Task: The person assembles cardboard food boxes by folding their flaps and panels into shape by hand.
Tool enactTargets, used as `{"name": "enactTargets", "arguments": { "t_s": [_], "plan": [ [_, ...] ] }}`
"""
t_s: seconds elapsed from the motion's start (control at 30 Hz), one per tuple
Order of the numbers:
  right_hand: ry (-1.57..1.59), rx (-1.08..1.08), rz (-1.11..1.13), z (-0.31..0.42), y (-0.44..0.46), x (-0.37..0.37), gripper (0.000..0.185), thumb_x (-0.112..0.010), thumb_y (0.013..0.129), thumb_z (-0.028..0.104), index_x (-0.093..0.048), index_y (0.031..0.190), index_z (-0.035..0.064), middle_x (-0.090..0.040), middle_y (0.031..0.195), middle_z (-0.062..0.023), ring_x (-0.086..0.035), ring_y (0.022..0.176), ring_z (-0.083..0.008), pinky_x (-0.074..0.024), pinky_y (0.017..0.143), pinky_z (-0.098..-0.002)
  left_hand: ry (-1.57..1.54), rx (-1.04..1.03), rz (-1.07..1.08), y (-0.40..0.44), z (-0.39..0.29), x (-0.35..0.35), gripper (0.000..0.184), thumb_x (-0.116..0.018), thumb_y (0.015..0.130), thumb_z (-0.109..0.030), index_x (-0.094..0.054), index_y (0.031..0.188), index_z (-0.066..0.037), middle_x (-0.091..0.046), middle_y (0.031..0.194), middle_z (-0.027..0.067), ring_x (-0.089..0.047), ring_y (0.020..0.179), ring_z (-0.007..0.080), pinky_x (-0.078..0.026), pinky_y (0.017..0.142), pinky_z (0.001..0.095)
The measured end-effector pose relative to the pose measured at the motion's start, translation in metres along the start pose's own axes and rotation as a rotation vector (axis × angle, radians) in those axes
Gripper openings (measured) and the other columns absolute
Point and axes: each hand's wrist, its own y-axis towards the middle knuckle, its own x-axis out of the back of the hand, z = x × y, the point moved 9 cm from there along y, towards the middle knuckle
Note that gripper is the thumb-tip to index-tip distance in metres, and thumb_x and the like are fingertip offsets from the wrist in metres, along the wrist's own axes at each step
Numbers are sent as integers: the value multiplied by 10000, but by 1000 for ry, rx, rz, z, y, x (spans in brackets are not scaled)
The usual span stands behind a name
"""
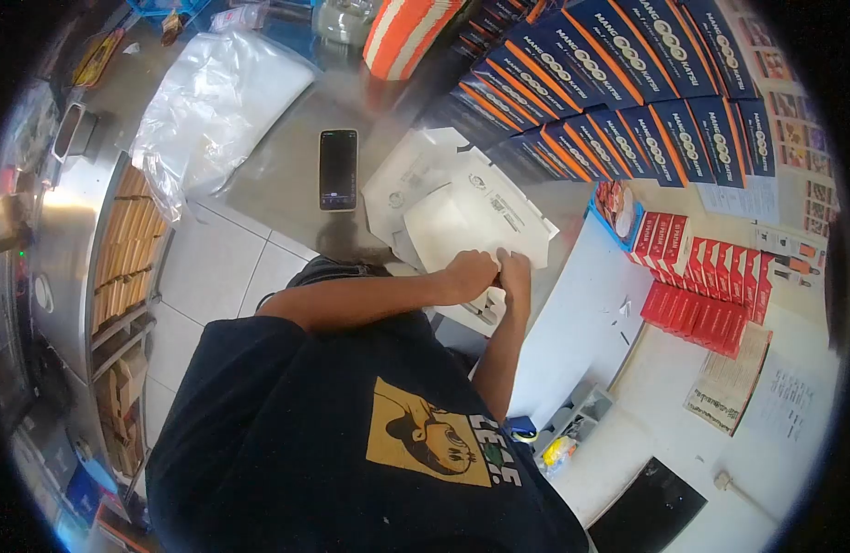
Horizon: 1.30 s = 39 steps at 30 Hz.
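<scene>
White flat cardboard box blanks (462,205) with small dark print lie on the metal counter, one overlapping another. My left hand (471,276) is closed at the near edge of the top blank, its fingers curled on the cardboard. Right beside it, my right hand (514,273) is closed on the same edge, so the two hands nearly touch. Exactly how the fingertips grip the card is hidden. Below my wrists, a cut-out piece of cardboard flap (487,306) shows between the forearms.
Left of the blanks lies a phone (339,170). Farther left is a stack of clear plastic bags (222,106). Stacked dark blue and orange printed boxes (618,55) rise at the back right. Red cartons (697,318) stand along the right wall.
</scene>
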Motion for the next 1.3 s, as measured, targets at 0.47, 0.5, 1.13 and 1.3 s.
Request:
{"name": "enactTargets", "arguments": {
  "t_s": [0.47, 0.5, 1.13, 1.3],
  "plan": [
    [-14, -116, 122, -7, -20, -10, 579, -538, 996, 559, -664, 993, -7, -713, 731, -128, -697, 616, -203, -555, 567, -307, 97, -80, -56, 6, 36, -13, 120, -644, 822, -88, -732, 848, -10, -708, 880, 198, -727, 820, 369, -589, 719, 451],
    [-129, -92, 121, -5, -15, -14, 544, -501, 1025, 499, -678, 980, -14, -706, 707, -130, -691, 586, -204, -556, 565, -303, 97, -74, -54, 3, 34, -12, 120, -644, 822, -88, -732, 848, -10, -708, 880, 198, -727, 820, 369, -589, 719, 451],
    [172, -87, 176, -10, -27, -46, 362, -531, 993, 300, -678, 929, -25, -666, 763, -110, -687, 685, -205, -584, 653, -340, -160, 198, 13, 15, 62, -9, 220, -674, 790, -173, -681, 917, 8, -692, 903, 253, -686, 885, 439, -563, 797, 501],
    [208, -100, 181, -28, -26, -50, 544, -512, 1025, 476, -713, 890, -12, -637, 663, -73, -630, 617, -156, -512, 573, -291, -216, 127, 142, 18, 61, -4, 248, -615, 849, -207, -714, 904, 14, -705, 934, 281, -712, 902, 416, -560, 838, 500]
  ]
}}
